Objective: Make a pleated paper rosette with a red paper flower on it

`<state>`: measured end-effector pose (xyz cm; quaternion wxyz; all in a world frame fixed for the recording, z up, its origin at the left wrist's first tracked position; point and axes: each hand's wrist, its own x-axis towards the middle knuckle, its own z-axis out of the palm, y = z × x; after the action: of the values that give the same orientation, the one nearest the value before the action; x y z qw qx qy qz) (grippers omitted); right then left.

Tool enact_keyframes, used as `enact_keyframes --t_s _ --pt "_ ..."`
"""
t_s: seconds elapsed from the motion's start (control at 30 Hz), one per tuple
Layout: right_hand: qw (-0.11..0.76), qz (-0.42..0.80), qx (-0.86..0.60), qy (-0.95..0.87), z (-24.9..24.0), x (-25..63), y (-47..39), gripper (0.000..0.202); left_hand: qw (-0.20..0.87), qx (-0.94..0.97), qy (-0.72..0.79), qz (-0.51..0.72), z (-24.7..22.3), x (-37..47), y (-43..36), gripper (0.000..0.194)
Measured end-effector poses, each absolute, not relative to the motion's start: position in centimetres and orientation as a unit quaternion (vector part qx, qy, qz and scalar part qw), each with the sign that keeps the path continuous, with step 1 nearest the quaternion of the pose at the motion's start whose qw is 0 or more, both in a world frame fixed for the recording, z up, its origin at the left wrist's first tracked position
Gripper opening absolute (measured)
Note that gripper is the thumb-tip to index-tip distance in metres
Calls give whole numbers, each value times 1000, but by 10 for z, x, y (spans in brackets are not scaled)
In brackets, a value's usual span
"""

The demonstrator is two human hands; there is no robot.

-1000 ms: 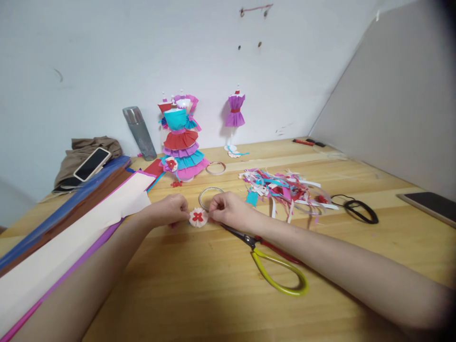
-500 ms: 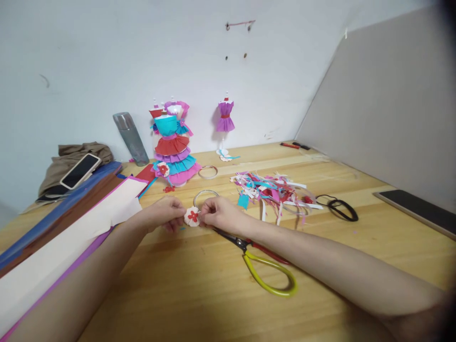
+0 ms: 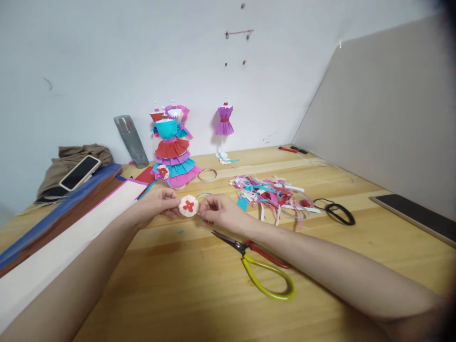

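Two opposite edges of the cream rosette (image 3: 188, 207) are pinched by left hand (image 3: 161, 204) and right hand (image 3: 221, 213) above the table (image 3: 160, 289); its red flower (image 3: 189, 205) looks in place. Beyond, a similar rosette (image 3: 163, 171) already trims the tiered dress (image 3: 173, 149); this one is apart.

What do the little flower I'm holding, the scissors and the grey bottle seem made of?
Flower: likely crepe paper, matte, from its finely pleated edge. Scissors: dark blades, probably metal; smooth, glossy handles, perhaps plastic-coated. Grey bottle: smooth and shiny, but plastic or glass, unclear.
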<state>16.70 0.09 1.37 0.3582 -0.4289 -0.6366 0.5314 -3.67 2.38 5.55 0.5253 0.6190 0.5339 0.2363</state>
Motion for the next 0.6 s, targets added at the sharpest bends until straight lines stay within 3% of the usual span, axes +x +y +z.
enact_keyframes --t_s 0.2,0.33,0.6 --pt "434 527 -360 -636 29 173 0 9 457 665 495 324 65 -34 19 31" --pt "481 450 -356 -663 35 173 -3 10 428 652 504 372 69 -24 10 30" --pt "478 343 -410 -698 46 175 -12 4 400 657 485 416 70 -7 -5 23"
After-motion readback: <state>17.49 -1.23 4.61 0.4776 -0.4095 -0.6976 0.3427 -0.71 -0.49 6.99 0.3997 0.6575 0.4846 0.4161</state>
